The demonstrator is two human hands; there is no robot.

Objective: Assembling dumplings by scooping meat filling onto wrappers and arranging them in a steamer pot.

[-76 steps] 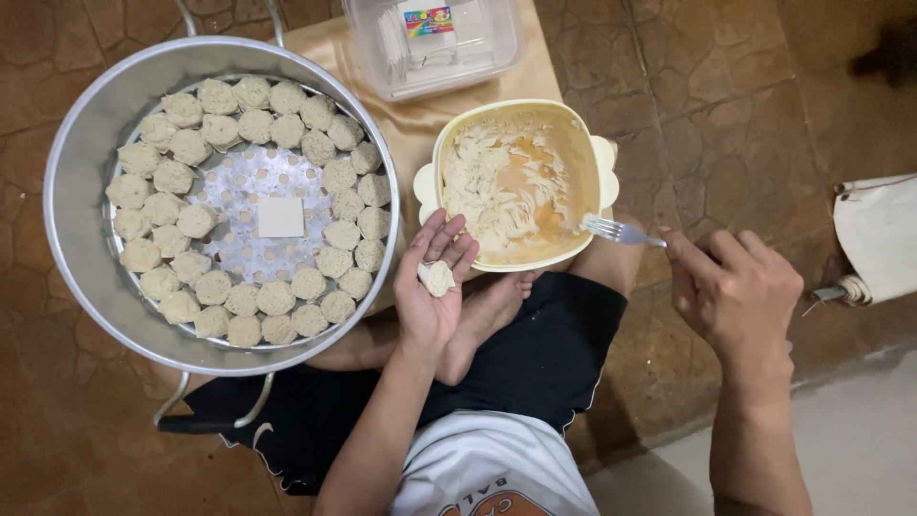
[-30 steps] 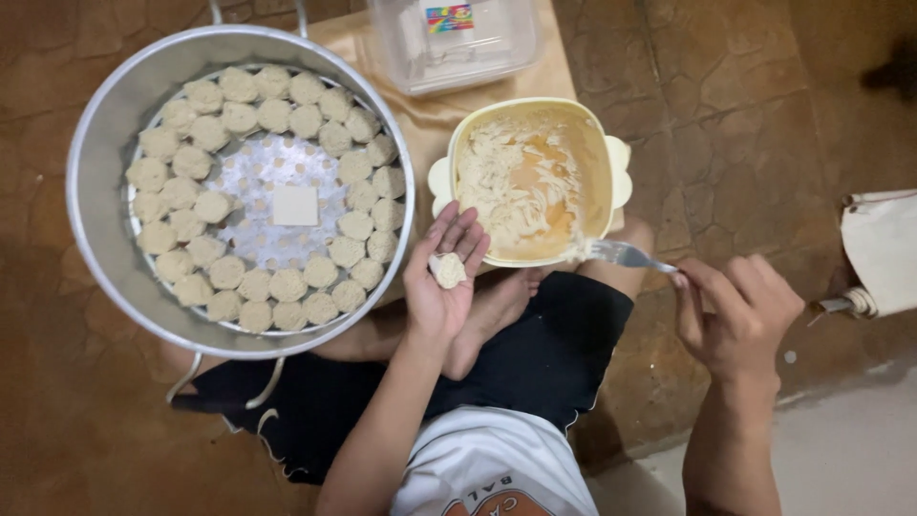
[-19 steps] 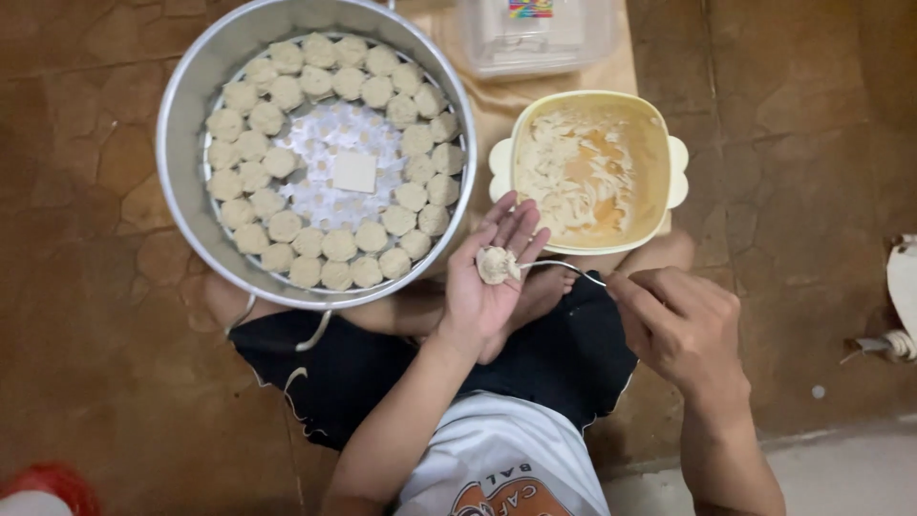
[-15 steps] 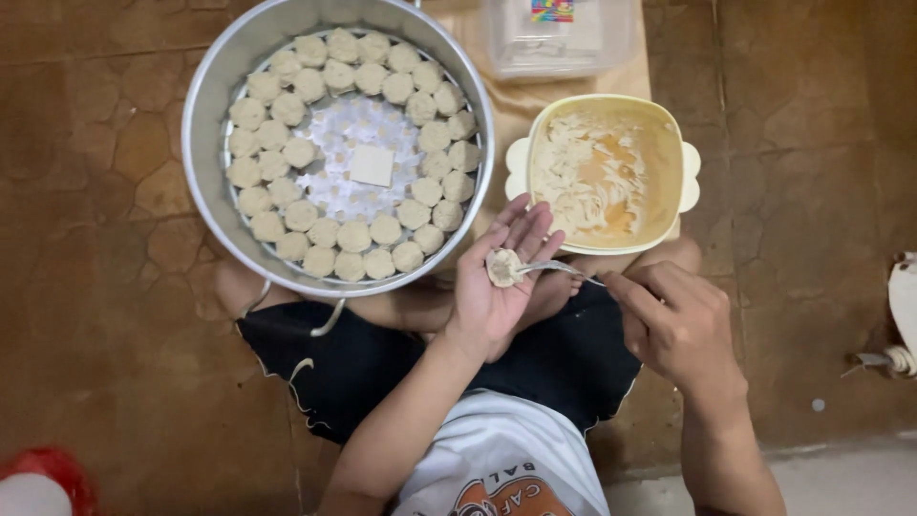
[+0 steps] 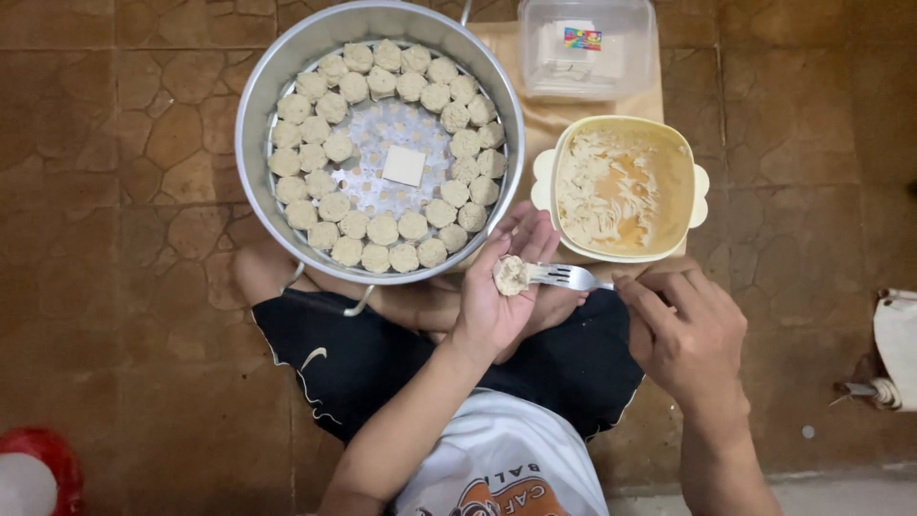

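Note:
My left hand (image 5: 497, 296) lies palm up over my lap and cradles a small dumpling wrapper with pale filling (image 5: 511, 275) on its fingers. In my right hand (image 5: 683, 330) is a metal fork (image 5: 564, 277), whose tines touch the filling on the wrapper. Just beyond the hands stands a cream bowl (image 5: 544, 182) with a smeared pale mixture inside. A big round metal steamer pan (image 5: 277, 86) to the left holds several filled dumplings in rings around a white square (image 5: 404, 164).
A clear lidded plastic box (image 5: 587, 48) sits behind the bowl on a tan board. I sit cross-legged on a brown stone-tile floor. A red and white object (image 5: 33, 473) lies at the lower left and a white object (image 5: 898, 349) at the right edge.
My right hand brought the fork from the bowl's rim down to the wrapper in my left palm. The view shifted, so the pan and bowl now sit further right in the picture.

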